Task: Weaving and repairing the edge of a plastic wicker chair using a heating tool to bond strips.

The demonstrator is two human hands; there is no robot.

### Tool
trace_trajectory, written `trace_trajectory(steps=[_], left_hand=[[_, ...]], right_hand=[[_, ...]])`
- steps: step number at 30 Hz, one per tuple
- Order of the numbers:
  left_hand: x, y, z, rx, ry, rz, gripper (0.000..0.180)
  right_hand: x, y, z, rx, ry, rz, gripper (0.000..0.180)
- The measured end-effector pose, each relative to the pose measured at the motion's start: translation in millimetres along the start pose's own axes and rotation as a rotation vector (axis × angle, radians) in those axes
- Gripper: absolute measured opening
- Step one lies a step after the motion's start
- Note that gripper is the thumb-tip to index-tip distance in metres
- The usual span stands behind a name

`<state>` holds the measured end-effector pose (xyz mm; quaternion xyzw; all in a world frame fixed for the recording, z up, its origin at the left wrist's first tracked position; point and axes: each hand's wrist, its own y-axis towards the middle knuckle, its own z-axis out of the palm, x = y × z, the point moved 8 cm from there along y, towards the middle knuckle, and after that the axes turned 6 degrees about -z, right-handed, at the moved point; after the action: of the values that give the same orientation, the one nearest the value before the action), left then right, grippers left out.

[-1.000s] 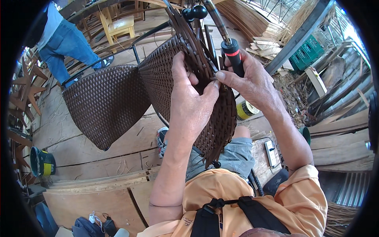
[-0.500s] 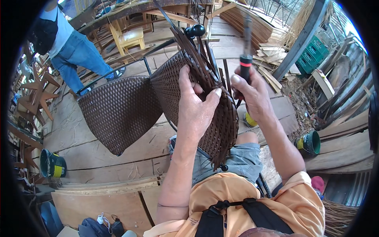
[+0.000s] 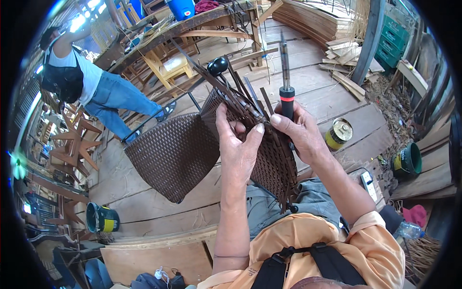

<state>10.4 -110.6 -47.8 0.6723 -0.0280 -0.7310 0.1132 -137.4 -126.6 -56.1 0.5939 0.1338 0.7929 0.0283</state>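
Head view: one dark-brown chair (image 3: 168,159) of glossy woven strips on a slim black frame (image 3: 194,101) is seen before the grey-blue shorts (image 3: 320,197), with two woven panels (image 3: 275,164) and several loose strip ends (image 3: 266,100) along the upper rim (image 3: 240,107). That rim is pinched between the left hand's (image 3: 239,144) thumb and bent fingers. One upright, black-handled, red-ringed tool (image 3: 287,95) is closely gripped by the right hand (image 3: 304,134). Two dark-green buckets (image 3: 108,221) are seen.
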Motion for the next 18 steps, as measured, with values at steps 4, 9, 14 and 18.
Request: trace_trajectory(steps=[4,9,14,18], left_hand=[[2,0,1,0.002,-0.034,-0.017,0.077],[0,0,4,0.016,-0.088,-0.009,0.077],[2,2,5,-0.062,-0.023,0.019,0.082],[-2,5,7,-0.086,0.032,0.089,0.082]], right_hand=[[-5,2,1,-0.008,0.019,0.053,0.036],[-6,7,-1,-0.033,0.000,-0.037,0.036],[-8,7,-7,-0.007,0.003,-0.081,0.033],[8,3,-43,-0.143,-0.239,-0.048,0.025]])
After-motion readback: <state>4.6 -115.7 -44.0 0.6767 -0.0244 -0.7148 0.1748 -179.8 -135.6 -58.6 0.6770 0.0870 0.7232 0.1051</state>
